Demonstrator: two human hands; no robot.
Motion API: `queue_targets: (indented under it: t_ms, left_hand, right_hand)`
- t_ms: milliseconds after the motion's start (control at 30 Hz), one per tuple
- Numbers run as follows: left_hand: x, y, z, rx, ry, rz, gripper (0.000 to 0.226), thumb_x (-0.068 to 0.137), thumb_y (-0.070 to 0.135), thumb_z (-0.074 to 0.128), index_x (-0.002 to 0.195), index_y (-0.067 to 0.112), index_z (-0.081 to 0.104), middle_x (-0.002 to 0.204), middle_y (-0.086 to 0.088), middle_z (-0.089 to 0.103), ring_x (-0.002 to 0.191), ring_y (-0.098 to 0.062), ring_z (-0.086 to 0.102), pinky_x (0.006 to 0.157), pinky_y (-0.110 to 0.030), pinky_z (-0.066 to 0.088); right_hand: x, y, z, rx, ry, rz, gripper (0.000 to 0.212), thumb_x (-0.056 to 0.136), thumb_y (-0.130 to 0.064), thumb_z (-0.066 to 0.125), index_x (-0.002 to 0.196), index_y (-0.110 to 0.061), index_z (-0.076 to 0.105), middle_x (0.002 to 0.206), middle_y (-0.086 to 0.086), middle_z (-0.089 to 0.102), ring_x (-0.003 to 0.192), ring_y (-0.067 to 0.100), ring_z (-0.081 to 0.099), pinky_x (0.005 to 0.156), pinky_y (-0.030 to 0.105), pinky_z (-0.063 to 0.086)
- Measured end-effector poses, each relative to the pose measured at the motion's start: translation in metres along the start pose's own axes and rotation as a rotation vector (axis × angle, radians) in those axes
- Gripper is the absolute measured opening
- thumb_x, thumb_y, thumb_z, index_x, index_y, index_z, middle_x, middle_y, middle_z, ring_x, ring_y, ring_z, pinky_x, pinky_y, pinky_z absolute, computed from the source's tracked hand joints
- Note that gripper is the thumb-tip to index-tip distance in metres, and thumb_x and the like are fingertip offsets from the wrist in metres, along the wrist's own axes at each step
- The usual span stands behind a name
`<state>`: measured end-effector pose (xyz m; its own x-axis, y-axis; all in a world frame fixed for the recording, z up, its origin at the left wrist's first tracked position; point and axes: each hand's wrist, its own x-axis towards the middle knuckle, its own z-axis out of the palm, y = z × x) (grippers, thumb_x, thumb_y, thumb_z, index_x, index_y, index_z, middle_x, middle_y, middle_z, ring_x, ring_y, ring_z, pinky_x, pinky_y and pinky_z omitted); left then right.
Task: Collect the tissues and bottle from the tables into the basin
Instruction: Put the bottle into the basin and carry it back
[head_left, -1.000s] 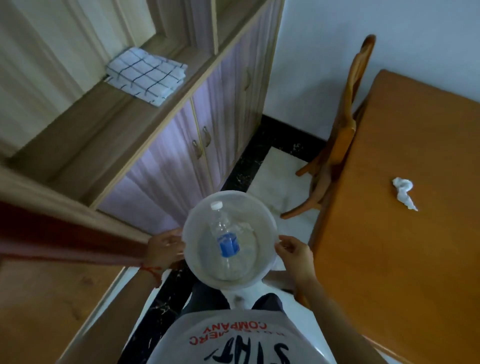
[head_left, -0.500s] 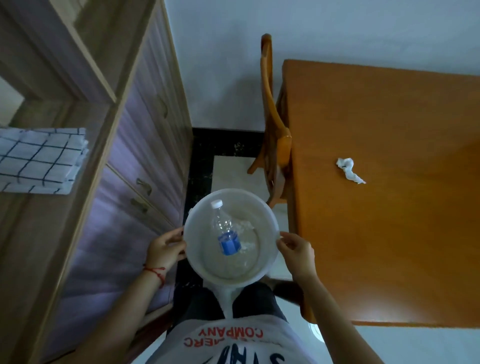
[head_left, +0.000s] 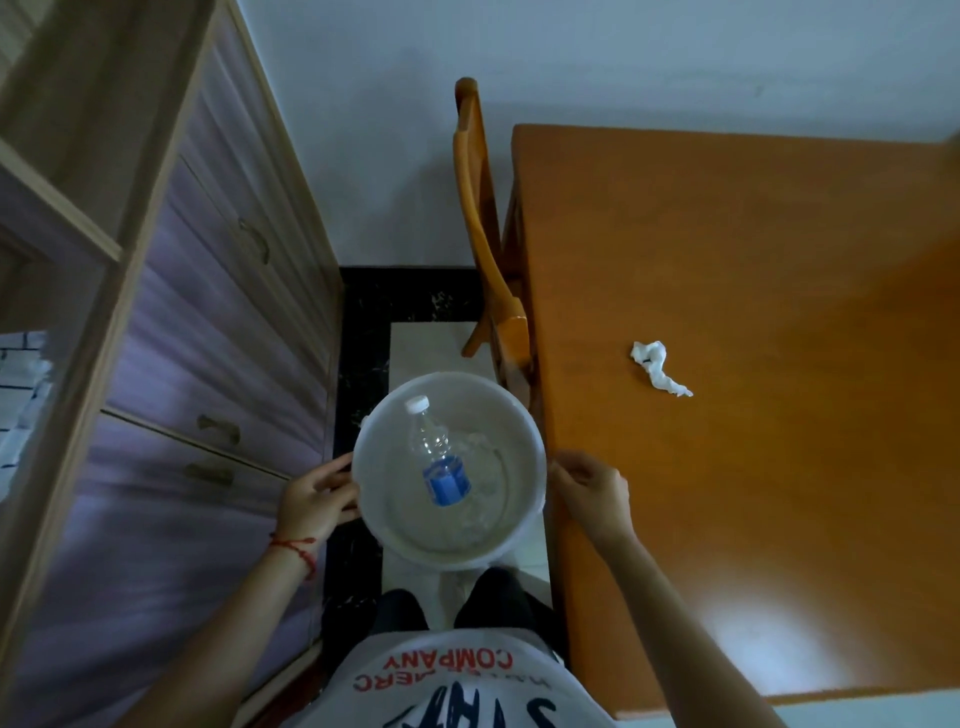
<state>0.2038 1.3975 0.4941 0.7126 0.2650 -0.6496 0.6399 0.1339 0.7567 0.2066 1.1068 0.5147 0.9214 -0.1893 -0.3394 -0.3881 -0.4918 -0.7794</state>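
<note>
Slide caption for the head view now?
Both hands carry the basin holding a bottle; one crumpled tissue lies on the orange table.

Dim, bluish light; table (head_left: 779, 467) glare; perhaps motion-blurred cabinet (head_left: 197, 364).

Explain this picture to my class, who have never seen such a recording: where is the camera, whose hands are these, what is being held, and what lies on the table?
The camera sits on a person's head, looking down. The left hand and right hand hold a pale basin by its rim. Inside lies a clear bottle with a blue label, beside something pale, perhaps tissue. On the orange table to the right lies a crumpled white tissue. A wooden chair stands against the table, a cabinet to the left.
</note>
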Motion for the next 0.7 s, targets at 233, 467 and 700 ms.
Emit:
queue_targets:
  t_ms: [233,467,700]
  left_hand:
    - [0.008,0.004,0.009,0.042,0.061,0.007,0.044,0.079,-0.014,0.053,0.120,0.001,0.056,0.080,-0.006,0.062,0.072,-0.022,0.060,0.046,-0.015,0.053]
    - [0.012,-0.001,0.011,0.095,0.053,-0.002,0.042,0.077,-0.013,0.055,0.116,0.001,0.060,0.088,-0.014,0.065,0.073,-0.023,0.061,0.050,-0.016,0.055]
    - [0.018,-0.006,0.010,0.122,0.089,-0.006,0.044,0.076,-0.009,0.058,0.118,0.004,0.060,0.105,-0.025,0.067,0.086,-0.033,0.064,0.056,-0.021,0.058]
  right_hand:
    - [0.059,0.002,-0.046,-0.040,0.402,-0.039,0.035,0.082,-0.018,0.066,0.116,-0.009,0.059,0.118,0.010,0.061,0.105,0.022,0.057,0.083,0.032,0.048]
    - [0.110,0.008,-0.065,-0.141,0.538,0.030,0.046,0.082,-0.020,0.065,0.126,-0.011,0.052,0.138,0.008,0.048,0.132,0.025,0.034,0.107,0.042,0.029]
    - [0.130,0.025,-0.068,-0.189,0.481,0.071,0.036,0.086,-0.014,0.057,0.122,-0.009,0.055,0.122,0.012,0.057,0.117,0.028,0.045,0.097,0.042,0.040]
